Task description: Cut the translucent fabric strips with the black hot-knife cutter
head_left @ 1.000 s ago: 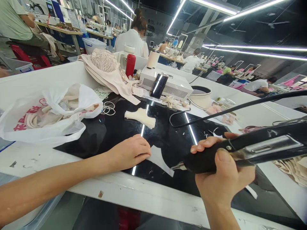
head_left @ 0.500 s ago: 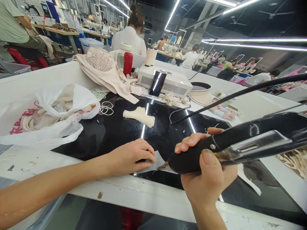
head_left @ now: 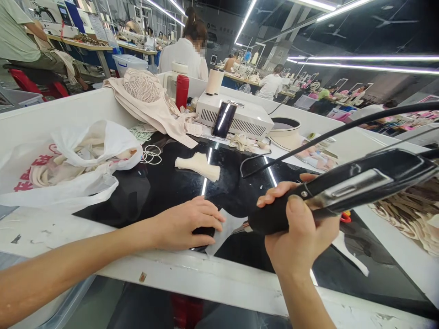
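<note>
- White sheet (head_left: 224,227), near the bench's (head_left: 192,270) front edge: work looks underway, completion not shown.
- Left hand (head_left: 192,224): fingers loosely bent, tips on the sheet's left side.
- Right hand (head_left: 298,240): clenched around the black tool (head_left: 346,188), whose tip points leftward at the sheet, long axis slanting up toward the bench's right edge.

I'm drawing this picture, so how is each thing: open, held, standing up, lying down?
Left grip, open, at the white piece.
Right grip, closed around the black tool.
Black tool, held, tip at the white piece.
White piece, lying on the black surface.
Cream cloth, lying on the black surface.
Plastic bag, open.
Phone, propped up.
Red bottle, upright.
Thread cone, standing upright.
</note>
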`<state>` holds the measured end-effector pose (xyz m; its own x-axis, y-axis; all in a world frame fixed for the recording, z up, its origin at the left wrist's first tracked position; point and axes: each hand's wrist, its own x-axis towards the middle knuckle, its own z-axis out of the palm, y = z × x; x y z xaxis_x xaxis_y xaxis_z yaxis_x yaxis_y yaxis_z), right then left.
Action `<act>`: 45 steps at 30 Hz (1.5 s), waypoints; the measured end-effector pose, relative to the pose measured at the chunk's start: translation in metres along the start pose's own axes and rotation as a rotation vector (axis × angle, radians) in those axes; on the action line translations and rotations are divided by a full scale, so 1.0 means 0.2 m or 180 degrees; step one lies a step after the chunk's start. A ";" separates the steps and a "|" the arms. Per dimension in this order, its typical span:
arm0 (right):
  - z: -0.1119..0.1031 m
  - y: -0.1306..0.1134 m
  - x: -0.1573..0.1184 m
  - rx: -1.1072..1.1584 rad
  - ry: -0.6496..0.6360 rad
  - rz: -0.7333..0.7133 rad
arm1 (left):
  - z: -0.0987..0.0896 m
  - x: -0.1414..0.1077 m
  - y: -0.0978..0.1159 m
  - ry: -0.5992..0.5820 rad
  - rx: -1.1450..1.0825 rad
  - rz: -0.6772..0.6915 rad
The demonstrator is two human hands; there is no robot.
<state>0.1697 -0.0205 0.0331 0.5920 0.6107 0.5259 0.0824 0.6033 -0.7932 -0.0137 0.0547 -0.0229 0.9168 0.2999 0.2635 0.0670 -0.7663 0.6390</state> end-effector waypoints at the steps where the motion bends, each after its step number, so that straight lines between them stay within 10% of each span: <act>1: 0.00 0.00 0.01 0.0008 0.0053 0.0017 | 0.00 0.00 0.00 -0.0065 0.0014 -0.0041; 34: 0.03 -0.08 -0.13 0.0261 -0.0365 0.0300 | -0.02 -0.01 0.00 -0.0128 0.0006 0.0032; 45: -0.08 -0.02 0.07 0.0042 0.0396 -0.0108 | 0.03 -0.01 0.01 -0.0105 0.0268 0.0152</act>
<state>0.1901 -0.0225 0.0388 0.6840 0.5219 0.5096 0.0939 0.6298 -0.7710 -0.0135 0.0493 -0.0272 0.9321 0.2441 0.2674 0.0545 -0.8247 0.5629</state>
